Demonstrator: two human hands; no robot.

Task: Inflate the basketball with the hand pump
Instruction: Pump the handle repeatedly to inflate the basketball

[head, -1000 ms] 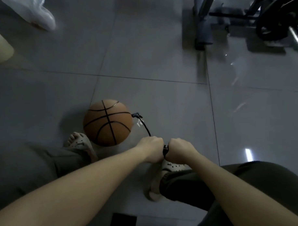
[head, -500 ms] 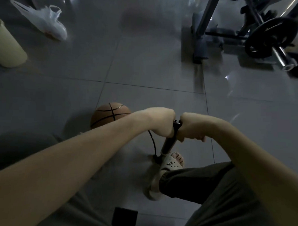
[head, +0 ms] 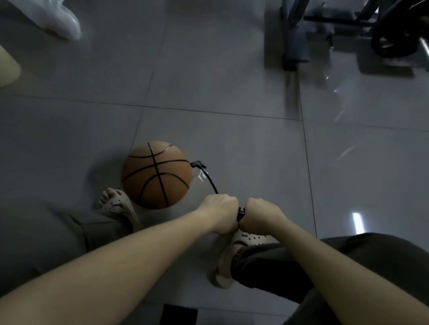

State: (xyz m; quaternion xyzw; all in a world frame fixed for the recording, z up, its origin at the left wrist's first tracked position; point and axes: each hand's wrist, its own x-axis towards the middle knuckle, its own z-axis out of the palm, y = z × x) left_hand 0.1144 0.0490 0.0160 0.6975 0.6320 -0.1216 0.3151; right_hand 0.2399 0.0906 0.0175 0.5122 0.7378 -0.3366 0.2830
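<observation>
An orange basketball (head: 156, 175) with black seams lies on the grey tile floor beside my left foot. A black hose (head: 210, 181) runs from a connector at the ball's right side down to the pump. My left hand (head: 220, 212) and my right hand (head: 260, 212) grip the two sides of the black pump handle (head: 241, 213), fists side by side, low over my right sandal. The pump's barrel is hidden under my hands.
My left sandal (head: 117, 207) touches the ball's lower left; my right sandal (head: 237, 255) is under the hands. A white plastic bag (head: 48, 13) and a pale bin (head: 2, 70) sit far left. Gym equipment (head: 359, 28) with a weight plate stands at the far right.
Half a second ago the handle was raised with the barrel showing; now both hands have pushed it down near the foot, as it was one second ago. The ball stays put.
</observation>
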